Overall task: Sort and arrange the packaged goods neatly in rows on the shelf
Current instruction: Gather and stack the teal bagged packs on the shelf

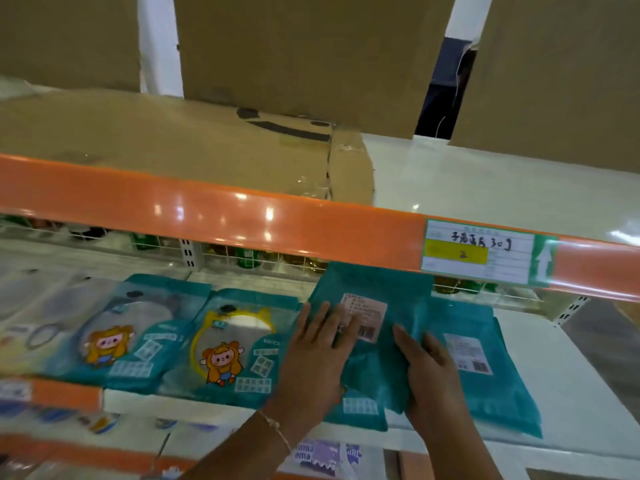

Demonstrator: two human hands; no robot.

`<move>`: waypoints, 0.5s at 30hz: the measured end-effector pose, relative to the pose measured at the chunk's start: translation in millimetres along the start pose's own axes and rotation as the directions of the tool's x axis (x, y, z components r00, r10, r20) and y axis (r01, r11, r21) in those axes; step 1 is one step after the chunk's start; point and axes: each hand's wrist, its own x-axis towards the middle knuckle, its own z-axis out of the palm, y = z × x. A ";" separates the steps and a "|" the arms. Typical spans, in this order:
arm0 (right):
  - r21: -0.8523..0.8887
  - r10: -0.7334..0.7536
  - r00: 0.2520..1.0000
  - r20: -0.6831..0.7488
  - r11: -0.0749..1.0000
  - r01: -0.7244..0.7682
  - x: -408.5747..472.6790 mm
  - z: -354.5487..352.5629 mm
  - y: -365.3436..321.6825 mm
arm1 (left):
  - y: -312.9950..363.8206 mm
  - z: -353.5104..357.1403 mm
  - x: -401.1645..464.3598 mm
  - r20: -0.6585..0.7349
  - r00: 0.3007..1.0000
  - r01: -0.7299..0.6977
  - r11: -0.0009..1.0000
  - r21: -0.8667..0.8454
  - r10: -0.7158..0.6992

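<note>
Left hand (320, 344) lies flat, fingers straight, on a teal packet (374, 327) turned label side up on the white shelf (554, 393). 2 cartoon-print packets (221, 341) lie further left. Right hand (429, 362) grips the same packet's right edge, beside another teal packet (485, 368).

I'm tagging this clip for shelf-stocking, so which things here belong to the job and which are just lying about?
Part of the job:
- left hand, flat on the teal packet
- right hand, gripping that packet's lower edge
- yellow mirror packet and the face-down packet beside it
- white shelf

Just lying about:
- cardboard boxes on the upper shelf
- price label
- green bottles behind
</note>
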 end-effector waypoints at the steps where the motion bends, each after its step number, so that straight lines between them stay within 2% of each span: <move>1: -0.002 0.002 1.000 0.016 1.000 -0.002 -3.5 10.7 5.3 | -15.6 -1.2 -7.9 -0.008 1.000 0.021 0.999 -0.025 -0.021; 3: 0.004 0.002 0.999 0.039 1.000 -0.002 -7.5 28.9 16.0 | -45.9 -4.2 -25.5 -0.073 0.994 0.075 0.986 -0.147 -0.087; 4: -0.003 0.012 0.998 0.057 1.000 -0.012 -8.8 36.7 20.3 | -60.6 -2.8 -36.2 -0.112 0.981 0.121 0.956 -0.268 -0.156; 6: -0.048 0.054 0.993 0.107 0.998 -0.049 -10.7 50.2 29.2 | -77.2 -14.6 -51.0 -0.134 0.924 0.232 0.802 -0.550 -0.359; 8: -0.142 0.097 0.986 0.138 0.987 -0.078 -13.3 66.1 40.5 | -87.3 -35.1 -59.4 -0.047 0.837 0.315 0.551 -0.772 -0.545; 11: -0.279 0.160 0.977 0.142 0.953 -0.115 -16.3 89.1 64.0 | -105.2 -49.3 -68.2 0.216 0.715 0.433 0.178 -0.883 -0.665; 13: -0.348 0.166 0.976 0.142 0.931 -0.108 -20.6 101.1 77.2 | -118.4 -49.1 -74.0 0.428 0.613 0.426 -0.177 -0.887 -0.664; 15: -0.359 0.140 0.980 0.144 0.930 -0.080 -25.7 109.8 86.7 | -128.8 -44.6 -80.4 0.608 0.554 0.394 -0.465 -0.793 -0.568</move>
